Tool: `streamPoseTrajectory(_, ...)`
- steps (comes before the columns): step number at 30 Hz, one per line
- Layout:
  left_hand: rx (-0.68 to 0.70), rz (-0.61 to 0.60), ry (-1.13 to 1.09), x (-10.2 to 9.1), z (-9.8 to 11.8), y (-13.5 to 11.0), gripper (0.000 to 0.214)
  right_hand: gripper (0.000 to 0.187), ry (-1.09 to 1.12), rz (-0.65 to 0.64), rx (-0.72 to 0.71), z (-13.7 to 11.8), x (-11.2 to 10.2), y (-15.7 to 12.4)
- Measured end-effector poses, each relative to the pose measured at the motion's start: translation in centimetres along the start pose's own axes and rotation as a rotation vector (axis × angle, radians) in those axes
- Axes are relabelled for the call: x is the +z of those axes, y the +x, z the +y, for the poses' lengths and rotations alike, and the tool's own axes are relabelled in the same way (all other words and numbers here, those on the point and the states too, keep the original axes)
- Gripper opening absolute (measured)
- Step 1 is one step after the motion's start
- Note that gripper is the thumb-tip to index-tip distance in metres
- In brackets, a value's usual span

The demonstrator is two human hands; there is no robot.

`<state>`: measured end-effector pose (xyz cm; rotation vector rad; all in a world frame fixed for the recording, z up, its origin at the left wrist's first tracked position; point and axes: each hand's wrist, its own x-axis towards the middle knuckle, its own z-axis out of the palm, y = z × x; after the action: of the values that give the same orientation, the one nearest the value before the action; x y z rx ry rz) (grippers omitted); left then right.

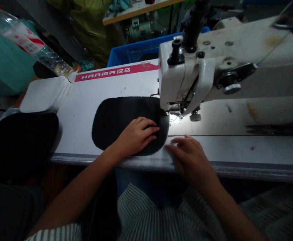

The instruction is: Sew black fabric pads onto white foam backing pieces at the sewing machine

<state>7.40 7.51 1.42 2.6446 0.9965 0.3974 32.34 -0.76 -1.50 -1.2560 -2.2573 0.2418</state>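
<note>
In the head view, a rounded black fabric panel (116, 117) lay flat on the worktop (76, 124), its far right corner close against the needle area of the sewing machine (181, 77), probably so that its edge lined up with the stitching point under the lamp's glare. The left hand (140, 134) rested on the panel, palm down, its grip spread rather than closed, likely to keep the cloth flat and steady. The right hand (188, 152) was just beside the panel's near right edge, its fingers bent and its grip slightly apart with nothing visible inside, perhaps placed there to guide that side.

The worktop was white, with a red "HANMA" strip along its far edge. At its left were a stack of white panels (43, 93) and another black piece (18, 140), presumably within easy reach. Dark scissors (272, 129) lay at the right. Beyond, the dim room held 1 clear plastic bottle (30, 42), 1 blue crate (126, 53) and a motor (139, 30) under another worktop (141, 12).
</note>
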Motion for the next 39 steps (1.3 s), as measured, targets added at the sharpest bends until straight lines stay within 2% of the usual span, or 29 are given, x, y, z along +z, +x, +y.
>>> streamPoseTrajectory(5, 0.025, -0.100, -0.088, -0.8, 0.9, -3.8, 0.060, 0.031, -0.072, -0.016, -0.032, -1.4, 0.5, -0.6)
streamPoseTrajectory(7, 0.022, -0.093, -0.077, -0.6, 0.9, -4.3, 0.059, 0.030, -0.089, -0.022, -0.029, -1.5, 0.6, -0.4)
streamPoseTrajectory(9, 0.026, -0.081, -0.072, -0.5, 0.9, -4.4, 0.055, 0.031, -0.093, -0.031, -0.028, -1.4, 0.8, -0.2)
streamPoseTrajectory(13, 0.035, -0.060, -0.072, -0.6, 1.0, -4.4, 0.059, 0.035, -0.047, -0.018, -0.035, -1.7, 0.8, 0.3)
streamPoseTrajectory(18, 0.047, 0.010, -0.076, -0.1, 1.3, -4.9, 0.035, 0.026, -0.044, -0.067, -0.031, -3.4, 1.1, 0.7)
streamPoseTrajectory(22, 0.118, 0.052, 0.044, 1.0, 1.4, -5.1, 0.033, 0.024, -0.121, -0.118, -0.044, -4.6, 1.4, 0.2)
streamPoseTrajectory(26, 0.169, 0.058, 0.152, 1.5, 1.3, -5.0, 0.033, 0.024, -0.148, -0.077, -0.067, -4.6, 1.6, -0.3)
streamPoseTrajectory(34, 0.188, 0.034, 0.186, 1.4, 1.3, -4.7, 0.035, 0.026, -0.126, -0.086, -0.065, -4.4, 1.8, -0.6)
streamPoseTrajectory(39, 0.206, -0.017, 0.214, 1.0, 1.4, -4.7, 0.036, 0.022, 0.022, -0.029, -0.004, -3.8, 0.9, -0.2)
